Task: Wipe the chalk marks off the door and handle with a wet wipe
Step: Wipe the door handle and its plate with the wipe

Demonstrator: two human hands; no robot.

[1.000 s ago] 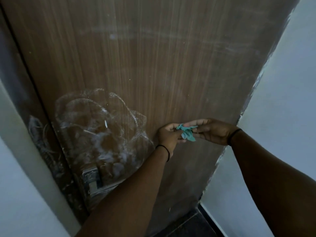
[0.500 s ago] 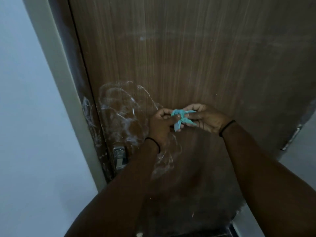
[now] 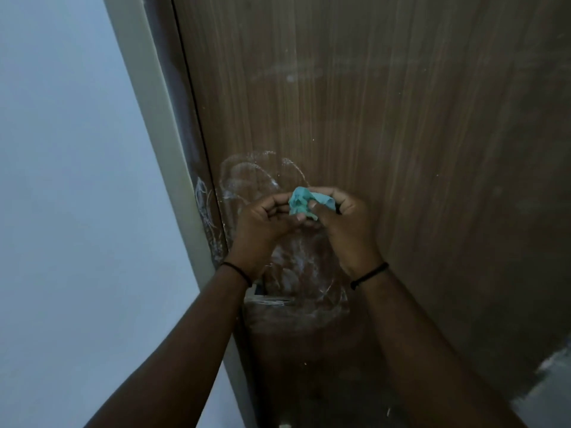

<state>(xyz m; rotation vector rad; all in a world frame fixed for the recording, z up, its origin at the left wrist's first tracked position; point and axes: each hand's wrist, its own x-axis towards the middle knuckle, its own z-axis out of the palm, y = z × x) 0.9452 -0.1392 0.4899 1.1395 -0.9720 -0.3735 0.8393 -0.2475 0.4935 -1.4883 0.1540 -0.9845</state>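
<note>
Left hand [image 3: 262,223]: fingers curled, tips pinching the left end of the wipe; thin black band at the wrist.
Right hand [image 3: 347,223]: fingers curled over the wipe's right end, thumb pressing it from below; black band at the wrist too.
Wet wipe [image 3: 304,203]: teal, crumpled into a soft wrinkled wad, bunched between both sets of fingertips, in front of the door.
Door [image 3: 401,118]: brown wood-grain laminate, vertical streaks.
Chalk marks [image 3: 247,177]: white, dusty, looping swirls above and left of the fingers, more smeared below the palms.
Handle [image 3: 272,301]: metallic, mostly hidden under the left wrist.
Door frame [image 3: 160,134]: pale, smooth, left of the fingers.
</note>
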